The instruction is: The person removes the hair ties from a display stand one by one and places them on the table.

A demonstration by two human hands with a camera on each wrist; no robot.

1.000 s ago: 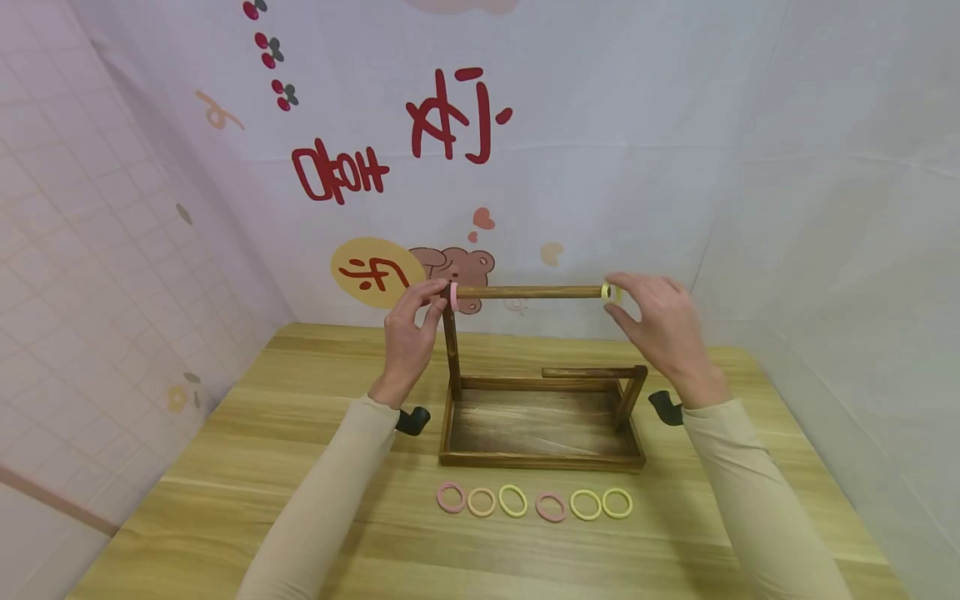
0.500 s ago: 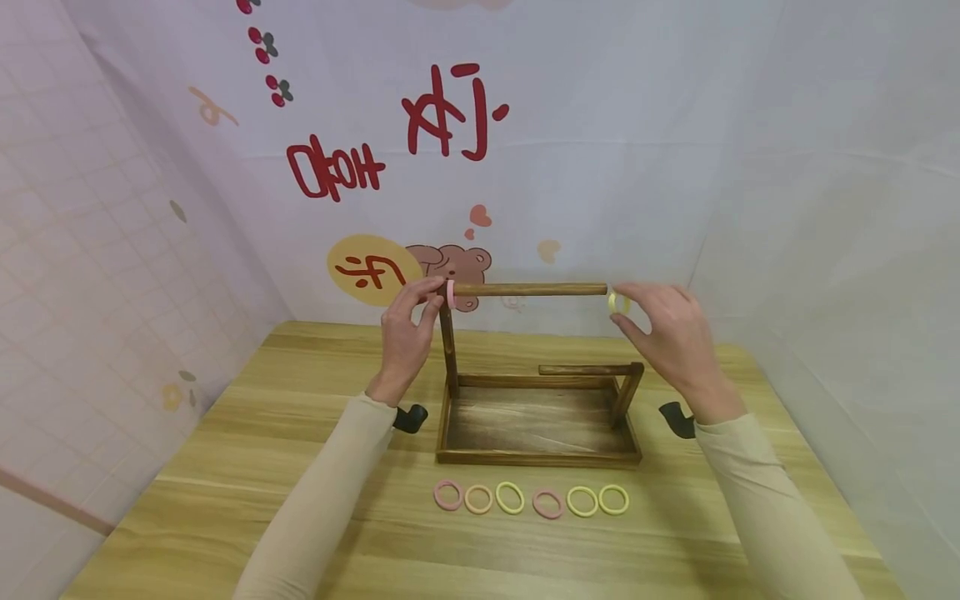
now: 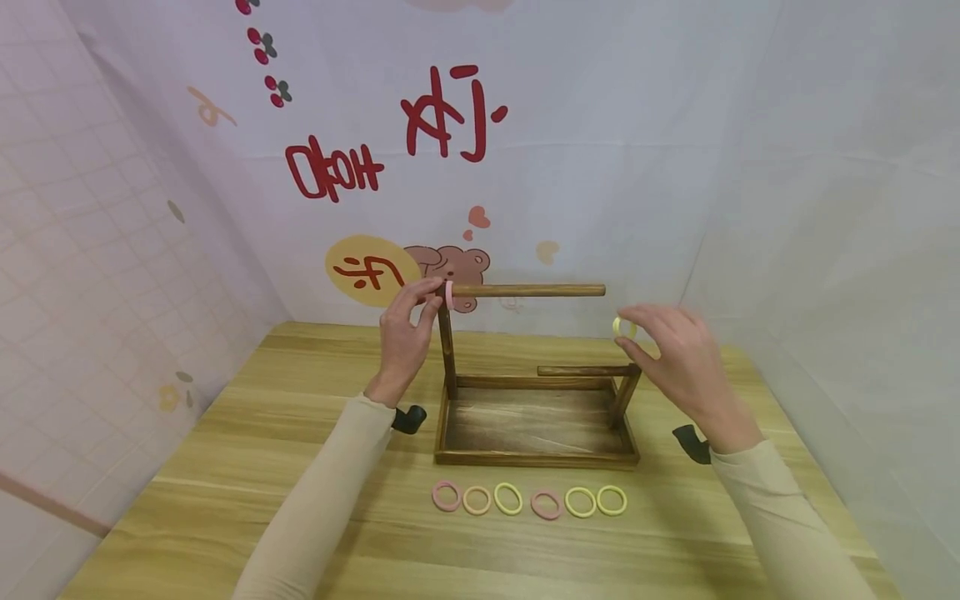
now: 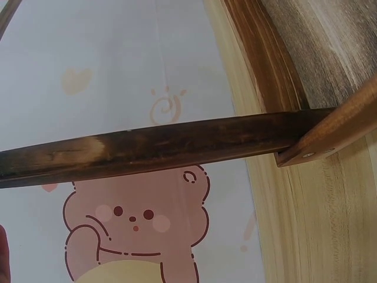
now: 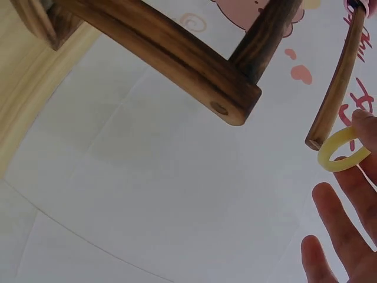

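Observation:
A brown wooden stand has a tall post (image 4: 177, 144) whose long upper rod (image 3: 532, 291) points right, and a shorter post with a low rod (image 3: 577, 371). My left hand (image 3: 405, 329) holds the top corner of the tall post between thumb and fingers. Right beside those fingertips, a pink ring (image 3: 449, 295) hangs round the rod. My right hand (image 3: 686, 358) pinches a yellow ring (image 5: 341, 165) between thumb and index finger, its other fingers spread in the right wrist view. In the head view this ring is below and right of the upper rod's free end, above the short post.
The stand's shallow tray base (image 3: 536, 458) sits on the wood-grain table (image 3: 480, 558). In front of it lies a row of several rings: a pink ring (image 3: 446, 496), an orange ring (image 3: 477, 501) and yellow rings (image 3: 612, 501) among them. A printed white cloth (image 3: 600, 167) hangs behind.
The right hand has drawn the yellow ring away from the upper rod's free end, down and to the right. The left hand keeps its hold at the post's top.

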